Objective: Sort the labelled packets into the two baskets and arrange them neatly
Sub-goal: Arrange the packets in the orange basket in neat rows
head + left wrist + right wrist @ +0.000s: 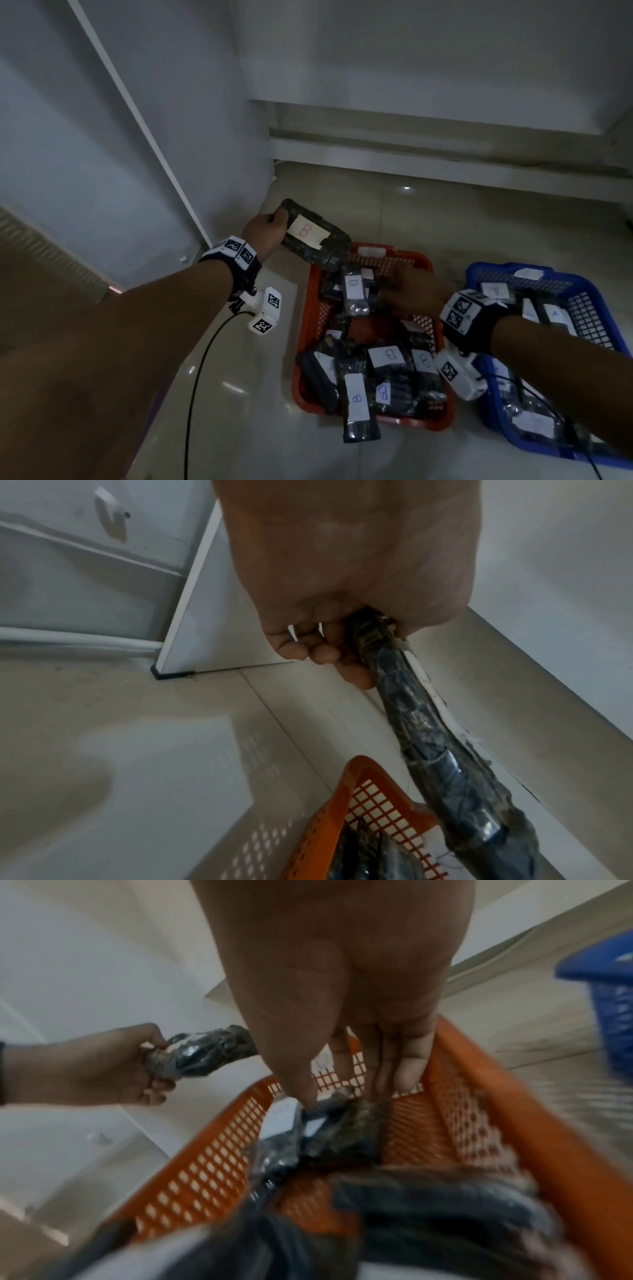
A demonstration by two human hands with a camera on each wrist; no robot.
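- Dark plastic packet [317, 240] labelled B sits in our left hand [263, 233], fingers curled round its end, above the 11 o'clock corner of the orange basket [306, 329].
- Our right hand [416, 294] reaches into that basket, fingers extended, thumb touching a packet there [279, 1146].
- Blue basket [589, 308] lies at 3 o'clock.

Two baskets [310, 329] side by side on floor [239, 428]; pkts [390, 373] inside both.
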